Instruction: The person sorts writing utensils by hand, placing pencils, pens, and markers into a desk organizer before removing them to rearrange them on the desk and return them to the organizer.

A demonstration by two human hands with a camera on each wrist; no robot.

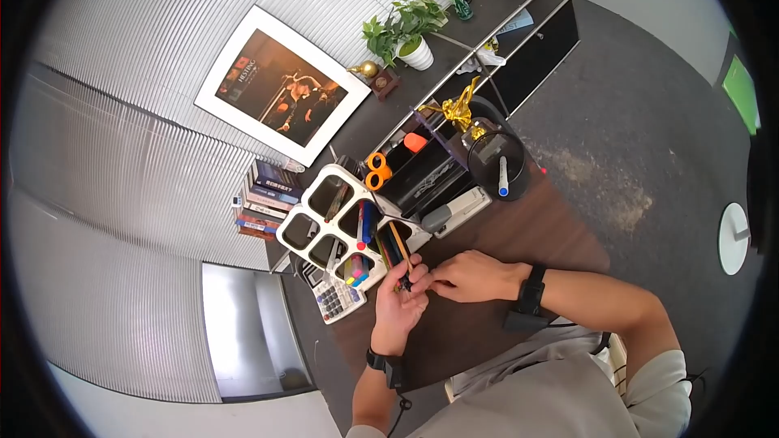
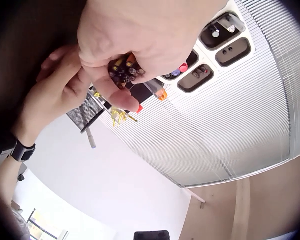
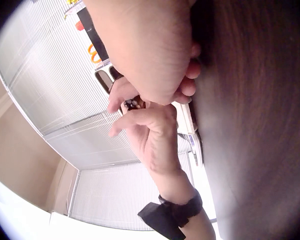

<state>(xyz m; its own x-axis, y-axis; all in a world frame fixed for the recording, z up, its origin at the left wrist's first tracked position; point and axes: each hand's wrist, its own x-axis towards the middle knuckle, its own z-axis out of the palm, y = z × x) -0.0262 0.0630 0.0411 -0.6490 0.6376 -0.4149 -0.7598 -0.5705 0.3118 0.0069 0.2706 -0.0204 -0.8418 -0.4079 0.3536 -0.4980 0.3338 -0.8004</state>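
Observation:
My left hand (image 1: 399,310) grips a bundle of pencils (image 1: 395,245), dark ones and a yellow one among them, beside the white pen organizer (image 1: 324,227). In the left wrist view the bundle's ends show between the thumb and fingers. Just to the right, my right hand (image 1: 472,277) has its fingertips at the left hand's fingers. The right fingers look bent in the right wrist view; I cannot tell whether they hold anything. Red and blue markers (image 1: 364,223) and several highlighters (image 1: 355,271) stand in the organizer's compartments.
A stapler (image 1: 457,211) and a black mesh cup (image 1: 519,164) with a marker lie farther right. Orange-handled scissors (image 1: 377,171) and a gold trophy (image 1: 458,107) stand behind. At left are a calculator (image 1: 339,300) and stacked books (image 1: 268,195). A plant (image 1: 415,53) sits on the shelf.

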